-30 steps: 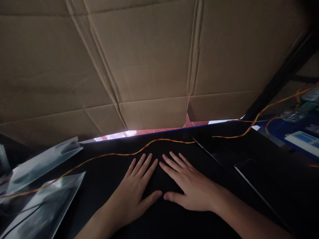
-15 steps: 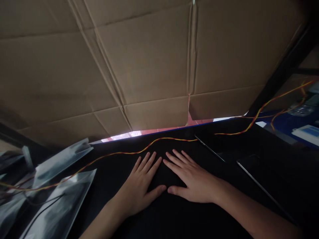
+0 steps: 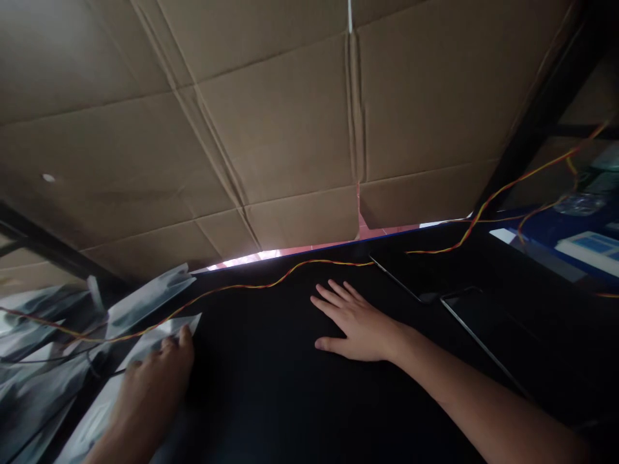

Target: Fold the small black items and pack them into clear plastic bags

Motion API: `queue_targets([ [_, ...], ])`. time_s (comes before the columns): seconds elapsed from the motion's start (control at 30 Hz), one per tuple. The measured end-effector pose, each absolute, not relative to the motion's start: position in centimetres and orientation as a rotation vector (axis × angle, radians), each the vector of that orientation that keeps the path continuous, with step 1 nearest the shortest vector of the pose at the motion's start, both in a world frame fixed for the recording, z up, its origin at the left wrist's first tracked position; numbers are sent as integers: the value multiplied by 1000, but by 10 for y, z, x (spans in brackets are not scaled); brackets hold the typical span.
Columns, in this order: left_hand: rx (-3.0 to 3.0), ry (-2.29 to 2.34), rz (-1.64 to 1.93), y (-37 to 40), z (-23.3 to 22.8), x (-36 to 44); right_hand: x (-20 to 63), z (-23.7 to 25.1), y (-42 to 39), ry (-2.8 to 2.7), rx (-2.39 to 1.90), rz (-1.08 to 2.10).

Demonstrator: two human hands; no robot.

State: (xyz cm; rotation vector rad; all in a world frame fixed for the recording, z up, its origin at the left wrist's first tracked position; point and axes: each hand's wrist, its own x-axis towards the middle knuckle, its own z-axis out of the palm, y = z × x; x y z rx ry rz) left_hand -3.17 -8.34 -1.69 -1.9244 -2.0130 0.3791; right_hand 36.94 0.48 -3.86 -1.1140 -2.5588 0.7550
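Note:
My left hand (image 3: 157,380) is at the left, on a translucent plastic bag (image 3: 94,412) lying on the black tabletop (image 3: 261,393). Its fingers are curled over the near side of the bag and seem to pinch it; the fingertips are hidden. My right hand (image 3: 355,325) lies flat on the tabletop, palm down, fingers spread, holding nothing. Just beyond it is a dark flat device (image 3: 411,277) that looks like a phone or tablet. A second, larger dark device (image 3: 503,341) with a pale edge lies to its right.
A twisted red and yellow wire (image 3: 242,285) runs across the table's back. Behind stands a creased cardboard sheet (image 3: 290,129). More plastic bags (image 3: 149,296) lie at the left, with a thin black cable. At the right, a white and blue box (image 3: 592,251) rests on a blue surface.
My left hand has left its place beside the right hand, moved left to the plastic bag, and its fingers have curled. My right hand stays flat; the view has shifted slightly.

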Motion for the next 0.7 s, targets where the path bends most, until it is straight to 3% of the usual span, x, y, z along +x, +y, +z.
queue_targets([
  [0.27,-2037,-1930,509,-87,28,66,370,-38,5,-2605,-1127,741],
  [0.4,-2468,-1707,416,-92,51,137,370,-41,7,-2639,-1123,729],
  [0.53,-2947,-1408,-44,-63,25,150,368,-45,9,-2656,-1140,712],
  [0.7,-3069,-1284,-346,-15,-17,106,368,-44,16,-2530,-1093,639],
])
